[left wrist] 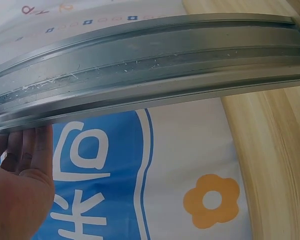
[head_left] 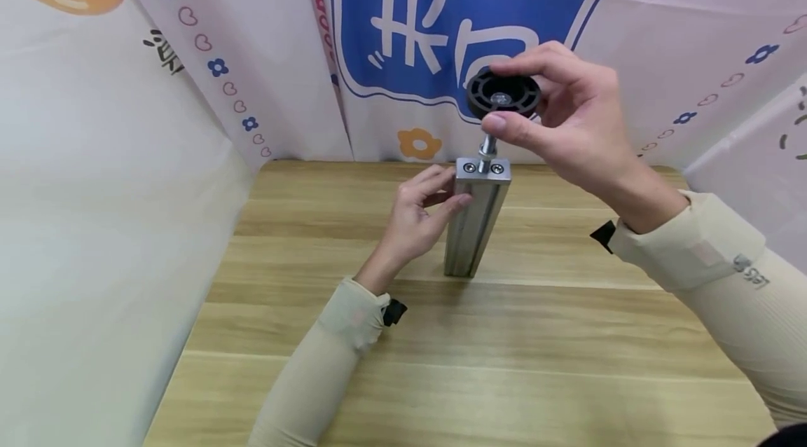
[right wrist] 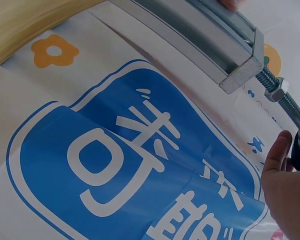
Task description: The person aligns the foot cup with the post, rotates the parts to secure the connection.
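Wood-grained tabletop [head_left: 391,377] surrounds an upright silver metal post [head_left: 474,223], well inside its side edges; my left hand [head_left: 415,217] pinches the upper end, my right hand [head_left: 578,121] a black plastic disc [head_left: 514,91] on a threaded silver rod [head_left: 489,143].

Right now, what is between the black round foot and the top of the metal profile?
A threaded rod with a hex nut on it runs between the black round foot and the metal profile; the right wrist view shows this clearly.
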Available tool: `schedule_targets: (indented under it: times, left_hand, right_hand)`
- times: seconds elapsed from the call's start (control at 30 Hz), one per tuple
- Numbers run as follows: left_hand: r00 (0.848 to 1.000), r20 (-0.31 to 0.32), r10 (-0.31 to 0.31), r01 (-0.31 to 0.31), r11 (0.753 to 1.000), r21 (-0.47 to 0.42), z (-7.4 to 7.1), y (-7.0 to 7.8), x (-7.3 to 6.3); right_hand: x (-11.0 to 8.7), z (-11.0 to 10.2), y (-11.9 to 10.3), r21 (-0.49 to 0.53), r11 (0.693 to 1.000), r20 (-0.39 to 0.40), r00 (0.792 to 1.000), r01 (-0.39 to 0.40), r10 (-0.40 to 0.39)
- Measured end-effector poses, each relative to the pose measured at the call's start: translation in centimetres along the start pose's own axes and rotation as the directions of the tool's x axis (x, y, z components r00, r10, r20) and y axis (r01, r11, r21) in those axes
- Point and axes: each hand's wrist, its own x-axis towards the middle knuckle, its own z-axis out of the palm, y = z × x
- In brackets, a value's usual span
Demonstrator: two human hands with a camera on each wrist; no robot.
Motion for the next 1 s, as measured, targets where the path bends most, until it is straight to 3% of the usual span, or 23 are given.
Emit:
schedule_targets:
  times: [0.63,1.0]
  left_hand:
    - [1.0,-0.027,-0.003,0.004,1.0,0.016,0.0,-0.2,-0.3]
    - [1.0,-0.029,-0.003,0.003,1.0,0.02,0.1,-0.1,-0.3]
  right_hand:
    - [-0.3,0.4,-0.9,0.076,0.997,0.015,1.0,-0.015,0.013]
    - [-0.4,0.3,-0.4,0.133,0.991,-0.042,0.999,0.012,-0.006]
